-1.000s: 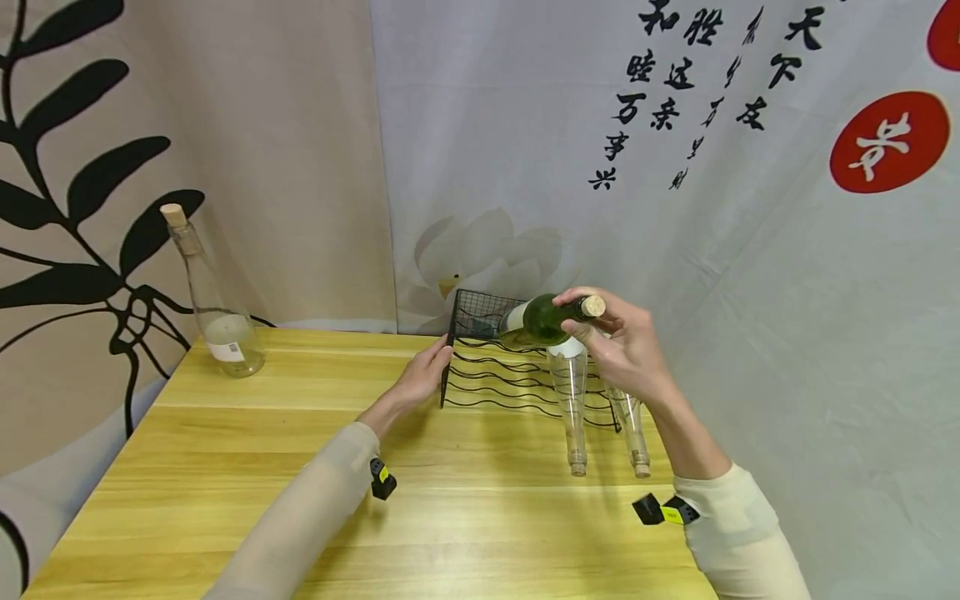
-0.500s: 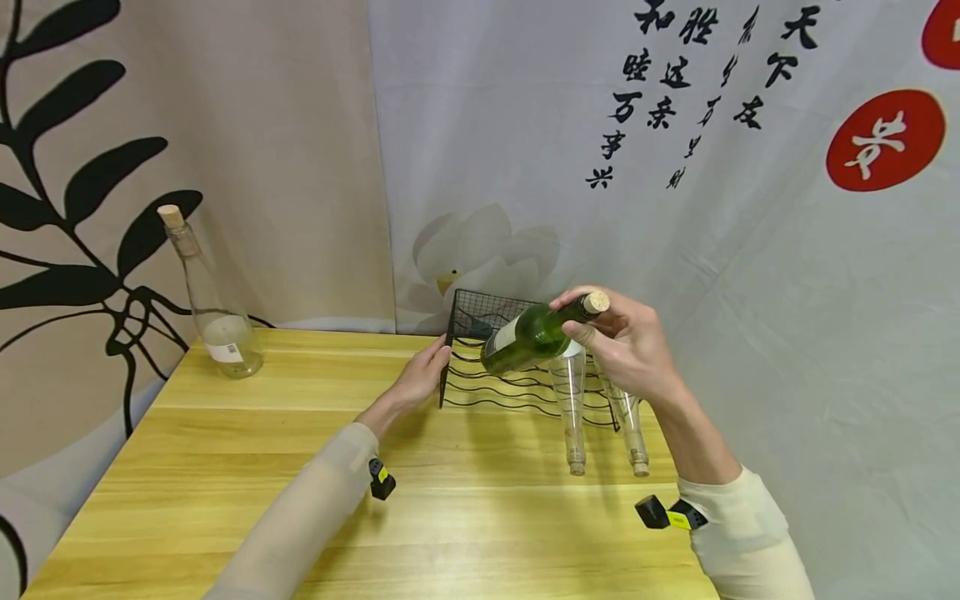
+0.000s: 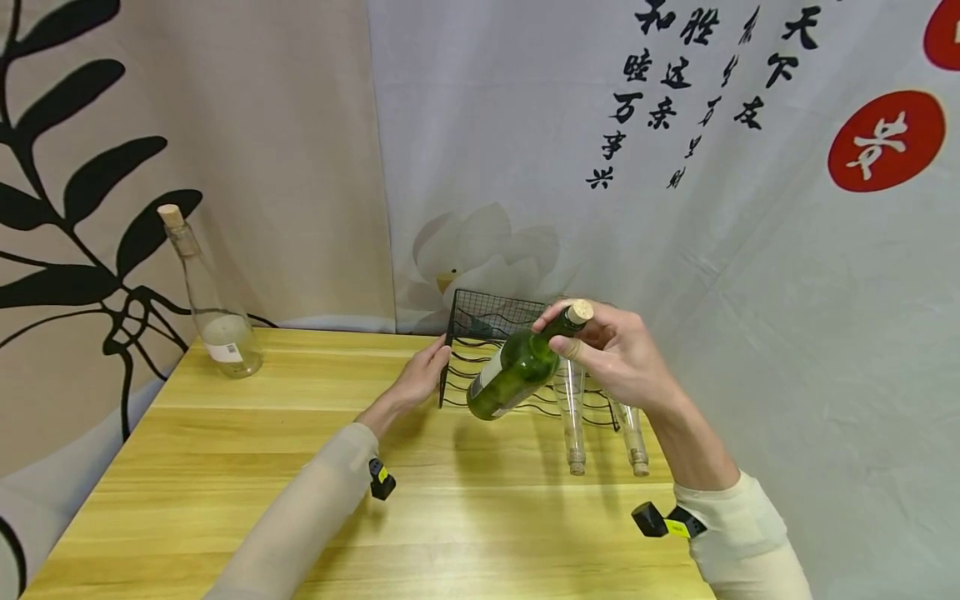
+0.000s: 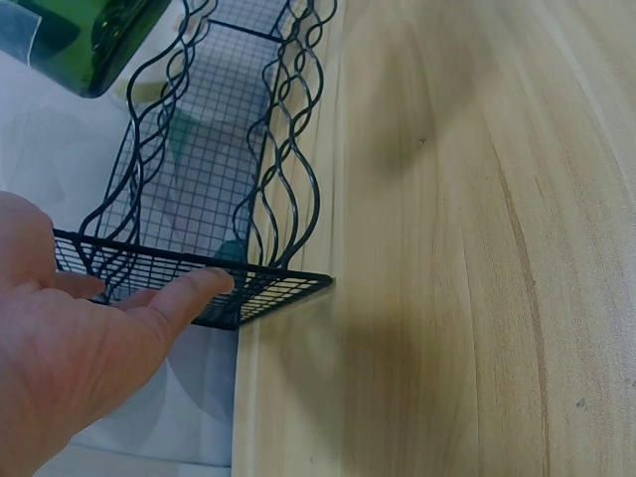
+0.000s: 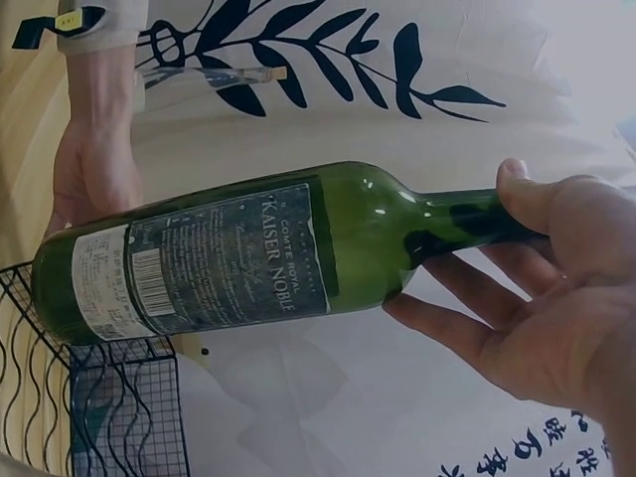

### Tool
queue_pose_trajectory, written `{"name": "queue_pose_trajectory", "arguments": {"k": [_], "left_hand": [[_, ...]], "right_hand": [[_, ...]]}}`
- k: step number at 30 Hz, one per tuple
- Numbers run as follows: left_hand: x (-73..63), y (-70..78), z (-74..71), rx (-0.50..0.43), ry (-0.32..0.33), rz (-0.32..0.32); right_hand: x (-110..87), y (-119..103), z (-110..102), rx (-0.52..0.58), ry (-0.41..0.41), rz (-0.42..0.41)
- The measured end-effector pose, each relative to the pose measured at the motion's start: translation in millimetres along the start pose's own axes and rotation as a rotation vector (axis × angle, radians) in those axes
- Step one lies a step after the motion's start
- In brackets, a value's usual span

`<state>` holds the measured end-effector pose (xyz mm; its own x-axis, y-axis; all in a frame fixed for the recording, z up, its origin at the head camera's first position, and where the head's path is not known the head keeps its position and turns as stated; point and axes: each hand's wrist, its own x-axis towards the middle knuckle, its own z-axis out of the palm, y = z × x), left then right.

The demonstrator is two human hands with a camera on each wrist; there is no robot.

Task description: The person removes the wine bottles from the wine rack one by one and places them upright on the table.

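My right hand (image 3: 626, 354) grips a green wine bottle (image 3: 513, 375) by its neck. The bottle is tilted, cork end up to the right and base down to the left, over the front of a black wire wine rack (image 3: 491, 310). Its dark label shows in the right wrist view. With my left hand (image 3: 415, 379) I hold the rack's left mesh side; in the left wrist view the thumb and fingers lie about that panel (image 4: 238, 283). A clear corked bottle (image 3: 573, 417) and another clear bottle (image 3: 633, 437) lie in the rack's right part, necks toward me.
A clear bottle (image 3: 225, 333) with a cork stands upright at the table's back left. The wooden table (image 3: 450, 517) runs up to a printed cloth backdrop (image 3: 487, 150) just behind the rack.
My right hand has swung the green bottle's base out from over the rack, toward me and left, so it now tilts downward more steeply. My left hand stays on the rack.
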<state>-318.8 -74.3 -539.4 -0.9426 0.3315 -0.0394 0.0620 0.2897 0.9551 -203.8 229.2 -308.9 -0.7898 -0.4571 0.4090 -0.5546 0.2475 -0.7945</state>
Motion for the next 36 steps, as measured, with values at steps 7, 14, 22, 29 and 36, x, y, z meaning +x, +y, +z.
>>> {"name": "queue_pose_trajectory", "arguments": {"k": [7,14,22,29,36], "left_hand": [[-0.6,-0.8,0.2,0.025,-0.004,0.012],[-1.0,-1.1,-0.2,0.014,-0.012,0.002],[-1.4,0.0,-1.5,0.027,-0.014,0.004],[-2.1,1.1,-2.2,0.017,-0.015,0.003],[-2.1,1.9,-1.6,0.007,-0.013,0.009]], "right_hand": [[-1.2,0,14,-0.004,-0.027,-0.002],[-6.7,1,33,-0.048,-0.02,-0.013],[-12.9,8,52,-0.038,-0.019,-0.037],[-16.5,13,63,-0.022,-0.044,-0.039],[-18.9,24,73,0.012,-0.055,-0.058]]}}
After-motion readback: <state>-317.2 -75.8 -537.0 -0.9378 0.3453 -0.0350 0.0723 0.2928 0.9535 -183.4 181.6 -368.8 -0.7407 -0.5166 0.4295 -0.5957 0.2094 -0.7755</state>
